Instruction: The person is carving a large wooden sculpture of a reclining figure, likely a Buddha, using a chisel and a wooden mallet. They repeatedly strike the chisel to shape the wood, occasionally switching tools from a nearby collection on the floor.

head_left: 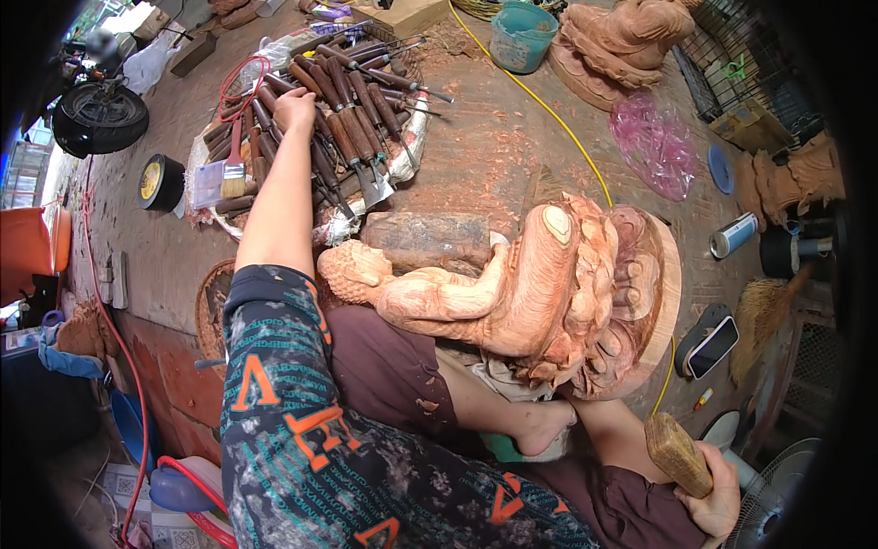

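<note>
My left hand [294, 110] reaches into a heap of wood-handled carving chisels [343, 87] on a round tray at the upper left. Its fingers are curled among the handles; what they hold, if anything, is hidden. At the lower right my right hand [718, 499] is closed around a wooden mallet [679, 455]. Across my lap and legs lies a carved wooden seated figure [540, 284], tipped on its side, its curly-haired head [355, 273] toward the left and its round base to the right. A dark wood block [425, 240] rests beside its arm.
A flat brush [234, 169] and a black tape roll [160, 183] are by the tray. Beyond stand a teal bucket [523, 38] and another carving [622, 41]. Pink plastic [654, 146], a spray can [733, 235], a phone [712, 348] and a fan [777, 499] line the right. A yellow cord [549, 110] crosses the floor.
</note>
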Available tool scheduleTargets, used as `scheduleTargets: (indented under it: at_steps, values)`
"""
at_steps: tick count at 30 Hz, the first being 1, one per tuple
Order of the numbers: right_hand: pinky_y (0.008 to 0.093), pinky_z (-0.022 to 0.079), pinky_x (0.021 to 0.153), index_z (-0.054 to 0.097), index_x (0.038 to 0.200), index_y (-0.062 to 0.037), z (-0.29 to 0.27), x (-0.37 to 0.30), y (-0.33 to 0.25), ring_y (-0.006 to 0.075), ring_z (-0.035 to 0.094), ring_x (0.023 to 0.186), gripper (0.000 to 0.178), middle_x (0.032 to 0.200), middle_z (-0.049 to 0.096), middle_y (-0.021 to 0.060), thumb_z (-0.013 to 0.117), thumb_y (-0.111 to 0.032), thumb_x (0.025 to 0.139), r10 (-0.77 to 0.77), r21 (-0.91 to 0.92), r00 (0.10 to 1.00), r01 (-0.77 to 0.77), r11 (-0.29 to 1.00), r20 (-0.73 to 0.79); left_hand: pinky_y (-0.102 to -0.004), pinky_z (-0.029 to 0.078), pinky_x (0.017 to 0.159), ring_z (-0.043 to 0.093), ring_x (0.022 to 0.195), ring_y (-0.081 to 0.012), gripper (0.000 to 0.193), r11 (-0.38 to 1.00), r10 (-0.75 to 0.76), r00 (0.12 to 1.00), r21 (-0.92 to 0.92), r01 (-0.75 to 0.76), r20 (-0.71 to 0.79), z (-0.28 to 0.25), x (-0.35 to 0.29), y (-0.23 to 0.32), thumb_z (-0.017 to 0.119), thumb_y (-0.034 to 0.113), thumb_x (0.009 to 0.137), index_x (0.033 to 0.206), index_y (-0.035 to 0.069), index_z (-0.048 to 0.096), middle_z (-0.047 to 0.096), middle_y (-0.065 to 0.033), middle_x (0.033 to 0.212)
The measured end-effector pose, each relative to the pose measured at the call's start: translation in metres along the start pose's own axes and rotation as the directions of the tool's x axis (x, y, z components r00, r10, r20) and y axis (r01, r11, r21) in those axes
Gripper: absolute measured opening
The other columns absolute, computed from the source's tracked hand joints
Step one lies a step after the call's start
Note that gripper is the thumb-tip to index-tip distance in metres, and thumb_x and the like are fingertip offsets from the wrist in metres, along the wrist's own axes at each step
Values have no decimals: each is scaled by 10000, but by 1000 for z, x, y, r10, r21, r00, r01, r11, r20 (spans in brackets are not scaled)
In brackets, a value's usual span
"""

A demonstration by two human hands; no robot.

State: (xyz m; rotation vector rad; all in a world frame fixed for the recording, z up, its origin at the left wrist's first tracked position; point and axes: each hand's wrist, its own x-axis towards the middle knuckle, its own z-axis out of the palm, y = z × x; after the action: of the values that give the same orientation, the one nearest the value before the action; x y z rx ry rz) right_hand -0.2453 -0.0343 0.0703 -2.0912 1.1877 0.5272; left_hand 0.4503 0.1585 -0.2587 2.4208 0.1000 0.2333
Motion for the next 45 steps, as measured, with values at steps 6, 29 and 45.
scheduleTargets:
  at_steps: [6,29,45]
  values:
    - [317,475,782,565,1080,-5,0,-3,-3,281,645,885,627,926,647,125,738,124,491,-73,-52,997,73,996,11,-203,470,442,585,571,-106,521,794,-175,958,-543,274,228,-11,-4,4,771,-19,716,1185,9,546,652,-67,808]
    - [297,450,841,509,1216,11,6,-21,22,186,603,924,590,994,626,77,661,112,655,-128,216,835,282,935,-535,-282,377,599,437,625,-134,189,-331,913,370,-845,421,-173,-186,-345,293,500,173,895,975,4,534,471,-48,703]
    - [229,432,656,503,1213,-8,3,-5,16,73,505,717,541,800,506,-9,671,65,705,-78,318,835,292,902,-544,-174,334,458,440,508,-18,98,-136,838,543,-944,302,53,-163,-387,279,648,98,893,870,19,596,520,32,595]
